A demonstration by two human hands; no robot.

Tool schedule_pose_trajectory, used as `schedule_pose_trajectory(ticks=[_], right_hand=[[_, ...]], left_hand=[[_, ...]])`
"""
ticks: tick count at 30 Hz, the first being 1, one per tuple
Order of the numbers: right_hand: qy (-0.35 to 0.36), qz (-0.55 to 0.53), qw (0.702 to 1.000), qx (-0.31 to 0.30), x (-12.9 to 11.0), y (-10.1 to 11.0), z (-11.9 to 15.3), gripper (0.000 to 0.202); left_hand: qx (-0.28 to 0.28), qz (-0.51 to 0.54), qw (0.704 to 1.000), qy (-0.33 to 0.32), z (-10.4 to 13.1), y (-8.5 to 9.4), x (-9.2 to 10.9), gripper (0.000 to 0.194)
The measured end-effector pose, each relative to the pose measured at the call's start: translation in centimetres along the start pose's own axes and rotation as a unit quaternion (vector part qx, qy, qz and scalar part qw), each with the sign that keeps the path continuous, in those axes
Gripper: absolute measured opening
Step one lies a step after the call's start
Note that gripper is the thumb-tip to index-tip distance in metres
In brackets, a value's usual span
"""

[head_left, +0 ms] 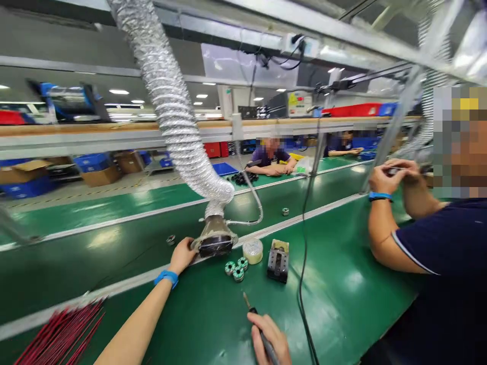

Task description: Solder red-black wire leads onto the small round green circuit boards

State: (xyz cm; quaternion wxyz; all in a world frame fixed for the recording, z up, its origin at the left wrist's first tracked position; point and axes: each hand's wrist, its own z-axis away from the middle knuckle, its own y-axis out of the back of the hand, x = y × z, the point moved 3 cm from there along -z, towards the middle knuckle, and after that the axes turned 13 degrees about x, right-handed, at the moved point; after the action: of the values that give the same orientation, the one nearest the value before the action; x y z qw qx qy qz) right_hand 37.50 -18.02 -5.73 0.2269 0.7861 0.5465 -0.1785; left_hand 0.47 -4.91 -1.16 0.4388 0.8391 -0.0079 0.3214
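My right hand (pixel 271 338) grips a soldering iron (pixel 262 334), its bare tip angled up and left over the green mat. My left hand (pixel 183 256) reaches to the left edge of a fume extraction hood (pixel 216 242). Its fingertips are partly hidden there, so whether they grip the hood or something else does not show. Several small round coil parts with green and white faces (pixel 238 274) lie in a cluster below the hood. Beside them stand a roll of tape (pixel 252 251) and a dark soldering iron stand (pixel 278 261).
Red wires (pixel 63 334) lie at lower left. Single round parts (pixel 285 211) sit on the belt (pixel 125 263) beyond a metal rail. A silver duct (pixel 171 101) and black cable (pixel 304 253) hang down. A co-worker's hands (pixel 393 177) are raised at right; others sit across.
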Motion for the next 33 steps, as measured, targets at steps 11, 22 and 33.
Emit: schedule_pose_trajectory(ticks=[11, 22, 33], right_hand=[[-0.06, -0.076, 0.98, -0.175, 0.8, 0.0, 1.6, 0.034], [-0.017, -0.085, 0.965, -0.249, -2.2, -3.0, 2.2, 0.05], [-0.007, -0.095, 0.961, -0.26, -1.3, -3.2, 2.1, 0.045]], left_hand=[[-0.056, 0.035, 0.992, 0.105, 23.8, 4.5, 4.3, 0.024], [0.025, -0.134, 0.99, 0.036, 27.1, 12.3, -0.7, 0.007], [0.019, -0.062, 0.998, -0.023, 25.8, 11.3, -0.3, 0.014]])
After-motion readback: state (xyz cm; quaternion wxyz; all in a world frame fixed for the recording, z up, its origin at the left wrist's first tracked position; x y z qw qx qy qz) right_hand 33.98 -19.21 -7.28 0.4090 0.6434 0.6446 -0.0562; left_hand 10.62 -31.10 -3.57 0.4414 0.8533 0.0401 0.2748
